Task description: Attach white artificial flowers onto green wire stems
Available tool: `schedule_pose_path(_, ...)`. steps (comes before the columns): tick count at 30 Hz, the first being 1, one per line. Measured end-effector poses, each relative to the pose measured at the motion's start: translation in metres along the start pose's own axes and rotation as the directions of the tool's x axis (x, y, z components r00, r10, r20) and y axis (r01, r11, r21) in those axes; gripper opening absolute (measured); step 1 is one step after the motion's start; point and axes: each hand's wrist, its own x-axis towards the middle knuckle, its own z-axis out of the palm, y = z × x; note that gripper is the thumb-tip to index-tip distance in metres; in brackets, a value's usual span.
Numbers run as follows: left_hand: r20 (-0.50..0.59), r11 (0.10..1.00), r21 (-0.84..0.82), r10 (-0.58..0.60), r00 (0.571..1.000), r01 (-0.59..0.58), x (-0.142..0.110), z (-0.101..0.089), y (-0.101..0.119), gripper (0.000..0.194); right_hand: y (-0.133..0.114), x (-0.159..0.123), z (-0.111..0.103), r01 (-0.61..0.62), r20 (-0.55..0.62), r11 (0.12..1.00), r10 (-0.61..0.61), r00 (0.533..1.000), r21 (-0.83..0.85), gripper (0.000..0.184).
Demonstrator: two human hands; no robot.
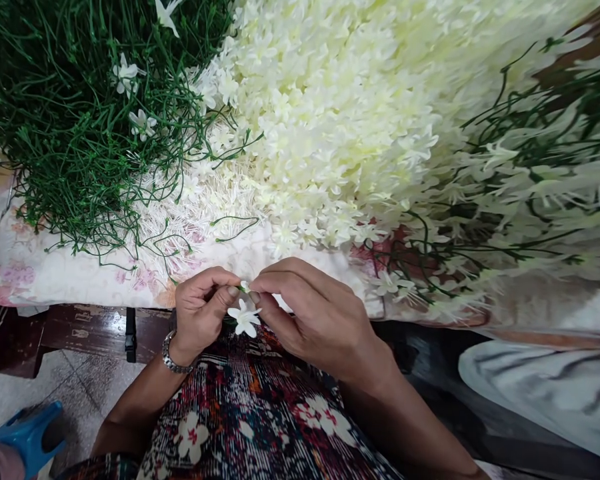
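My left hand (203, 310) and my right hand (313, 313) meet over my lap, fingertips pinched together on a small green stem tip. A small white artificial flower (244, 319) hangs on that stem just below the pinch, beside my left fingers. A silver watch sits on my left wrist. Just beyond my hands lies a big heap of loose cream-white artificial flowers (340, 113) on a floral cloth (55, 273).
A tangle of bare green plastic stems (65, 113) fills the upper left. Finished stems with white flowers (530, 193) lie at the right. Below are my patterned skirt (250, 413), a dark wooden edge, tiled floor and a blue object (27, 437).
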Motion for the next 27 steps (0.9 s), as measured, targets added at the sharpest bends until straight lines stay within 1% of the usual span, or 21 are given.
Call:
schedule_pose_path(5, 0.013, 0.99, 0.077, 0.116, 0.993, -0.117, 0.0, 0.0, -0.003, 0.006, 0.001, -0.001, 0.004, 0.0, 0.027, 1.0, 0.0, 1.0, -0.009, 0.01)
schedule_pose_path(13, 0.011, 0.982, 0.138, 0.128, 0.992, -0.128, 0.0, 0.002, -0.006, 0.007, 0.006, -0.003, 0.015, -0.056, -0.046, 0.993, 0.061, 0.997, 0.108, 0.01)
schedule_pose_path(16, -0.002, 0.976, 0.17, 0.137, 0.991, -0.135, 0.0, 0.002, -0.006, 0.008, 0.007, -0.004, 0.019, -0.058, -0.071, 0.991, 0.066, 0.995, 0.119, 0.011)
schedule_pose_path(20, -0.009, 0.965, 0.197, 0.176, 0.984, -0.171, 0.001, 0.003, -0.007, 0.007, 0.008, -0.004, 0.022, -0.053, -0.093, 0.989, 0.066, 0.993, 0.141, 0.011)
schedule_pose_path(23, -0.003, 0.953, 0.219, 0.215, 0.977, -0.21, 0.001, 0.003, -0.008, 0.006, 0.009, -0.004, 0.023, -0.055, -0.095, 0.985, 0.072, 0.993, 0.165, 0.012)
schedule_pose_path(27, 0.012, 0.939, 0.24, 0.253, 0.967, -0.249, 0.002, 0.003, -0.008, 0.007, 0.011, -0.004, 0.023, -0.084, -0.066, 0.976, 0.099, 0.993, 0.202, 0.013)
